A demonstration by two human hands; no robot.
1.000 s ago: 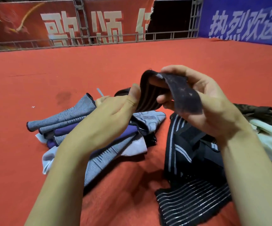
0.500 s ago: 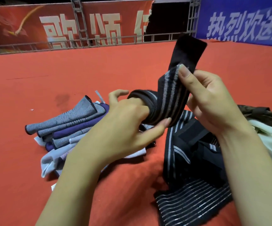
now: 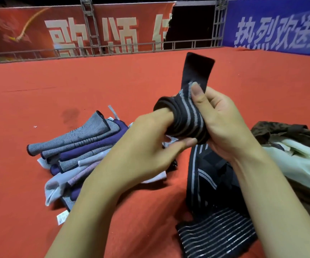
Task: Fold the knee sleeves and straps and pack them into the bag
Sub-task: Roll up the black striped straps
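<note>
Elastic strap (image 3: pixel 185 118) was half rolled, and this was the risk: its black free end (image 3: pixel 197 71) stood up loose above the roll, so if the right thumb (image 3: pixel 197 94) slipped, I judged the stretchy coil would spring open and need rolling again. The left hand (image 3: pixel 146 146) had fingers pushed inside the roll, with one finger under it; pulling them out carelessly could also loosen the turns. The right hand (image 3: pixel 223 125) pinched the roll from the right side. So the strap was between both hands, held above the red floor (image 3: pixel 113 81), over the pile of sleeves (image 3: pixel 79 148). The bag (image 3: pixel 299 157) lay near, to the right.
</note>
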